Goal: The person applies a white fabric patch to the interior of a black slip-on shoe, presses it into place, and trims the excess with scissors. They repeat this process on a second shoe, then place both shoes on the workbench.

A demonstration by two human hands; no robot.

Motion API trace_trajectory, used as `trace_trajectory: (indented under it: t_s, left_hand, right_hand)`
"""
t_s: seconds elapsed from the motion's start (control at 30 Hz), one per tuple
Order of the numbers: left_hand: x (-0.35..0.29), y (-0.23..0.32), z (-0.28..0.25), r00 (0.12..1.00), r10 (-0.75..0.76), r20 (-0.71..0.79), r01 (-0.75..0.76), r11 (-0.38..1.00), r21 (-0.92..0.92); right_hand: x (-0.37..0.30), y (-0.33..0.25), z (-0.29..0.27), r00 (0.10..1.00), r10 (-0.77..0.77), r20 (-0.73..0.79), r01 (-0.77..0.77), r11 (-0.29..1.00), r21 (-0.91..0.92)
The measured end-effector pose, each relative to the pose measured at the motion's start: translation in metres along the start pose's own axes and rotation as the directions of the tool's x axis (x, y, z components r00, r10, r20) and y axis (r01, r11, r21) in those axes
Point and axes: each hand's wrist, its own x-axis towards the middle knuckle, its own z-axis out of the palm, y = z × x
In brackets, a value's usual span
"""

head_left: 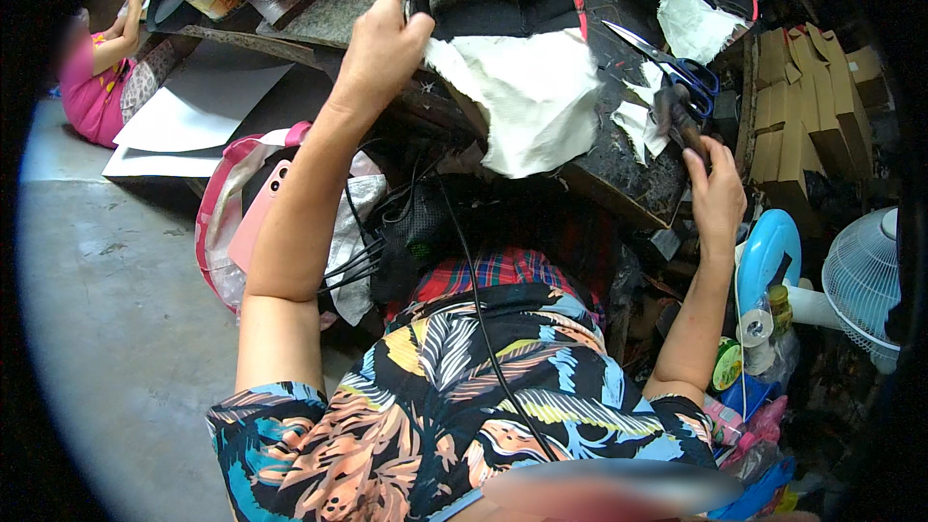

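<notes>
My left hand [382, 43] pinches the left rim of a curved black piece with red edging [498, 14] on the dark workbench. A ragged white cloth [536, 97] hangs from that piece over the bench's near edge. My right hand [717, 188] is closed around the handle of a dark, blurred tool [688, 121] that looks like a hammer. Just beyond the tool lie scissors with blue handles [696, 77], their blades pointing up and left. White cloth scraps [638, 126] lie beside the tool.
A similar piece with white cloth [696, 19] lies at the back right. Cardboard pieces [807, 106] and a white fan [865, 280] stand at right. On the left are white sheets [193, 106], a pink bag holding a phone [256, 213], and a seated person in pink [97, 87]. A black cable [474, 271] crosses my lap.
</notes>
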Motion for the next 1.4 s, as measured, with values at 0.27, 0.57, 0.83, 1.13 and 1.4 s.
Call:
trace_trajectory:
  t_s: [0.27, 0.57, 0.83, 1.13, 1.4]
  left_hand:
    - [0.022, 0.034, -0.007, 0.996, -0.053, 0.065, 0.04, 0.98, 0.196]
    - [0.032, 0.031, -0.018, 1.0, 0.013, -0.021, -0.009, 0.984, 0.18]
    - [0.039, 0.027, -0.022, 0.997, 0.072, -0.043, -0.061, 0.975, 0.213]
    - [0.036, 0.023, -0.019, 0.999, 0.021, -0.024, -0.021, 1.0, 0.018]
    - [0.027, -0.001, -0.032, 0.927, -0.278, 0.253, 0.335, 0.916, -0.221]
  right_hand:
    - [0.054, -0.098, 0.013, 0.925, -0.196, -0.324, 0.377, 0.566, 0.733]
    - [0.069, -0.105, 0.018, 0.888, -0.424, -0.177, 0.449, 0.883, 0.136]
    - [0.069, -0.106, 0.042, 0.951, -0.309, 0.024, 0.307, 0.95, 0.061]
    - [0.068, -0.109, 0.028, 0.93, -0.269, -0.253, 0.369, 0.691, 0.621]
    - [0.045, -0.059, 0.032, 0.898, -0.387, -0.211, 0.421, 0.895, 0.15]
